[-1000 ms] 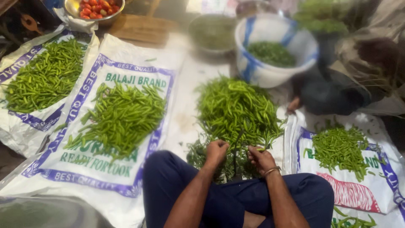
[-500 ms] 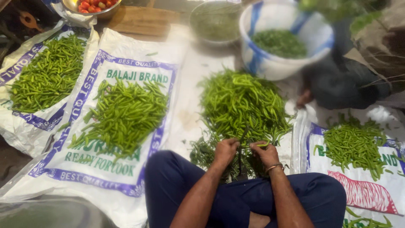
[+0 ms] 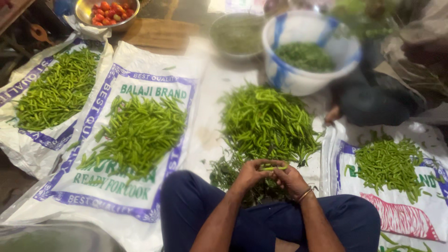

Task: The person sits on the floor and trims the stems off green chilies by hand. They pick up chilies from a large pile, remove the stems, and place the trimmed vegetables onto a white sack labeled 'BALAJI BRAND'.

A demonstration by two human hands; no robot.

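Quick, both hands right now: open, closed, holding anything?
Left hand: closed on one end of a green chilli.
Right hand: closed on the chilli's other end.

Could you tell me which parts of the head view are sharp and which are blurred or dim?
Head view: the chilli pile and both hands, left hand and right hand, are fairly sharp; the white and blue tub and the far top right are smeared; the left edge and bottom left corner fall into shadow.
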